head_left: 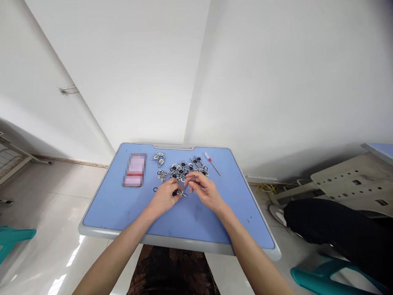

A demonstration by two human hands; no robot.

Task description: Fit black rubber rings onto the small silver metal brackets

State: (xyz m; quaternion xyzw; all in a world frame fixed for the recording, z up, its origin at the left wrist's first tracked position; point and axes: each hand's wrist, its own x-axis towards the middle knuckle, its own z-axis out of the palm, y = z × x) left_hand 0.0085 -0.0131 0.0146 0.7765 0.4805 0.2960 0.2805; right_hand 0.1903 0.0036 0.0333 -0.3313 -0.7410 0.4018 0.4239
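Observation:
My left hand (167, 196) is closed on a small silver metal part (181, 192) with a dark piece on it, just above the blue desk top. Close beside it, my right hand (204, 189) pinches something thin and metallic whose tip points toward that part; its kind is too small to make out. Beyond both hands lies a loose pile of small metal parts with black round pieces (183, 164). A smaller cluster of silver parts (159, 158) sits farther left. One black ring (155, 189) lies left of my left hand.
A screwdriver with a clear and red handle (210, 159) lies right of the pile. At the left of the blue desk (129, 213) rests a blurred-out phone (135, 170). A wall stands behind. Another person's dark-clothed leg (331, 221) and a green stool (325, 272) are at right.

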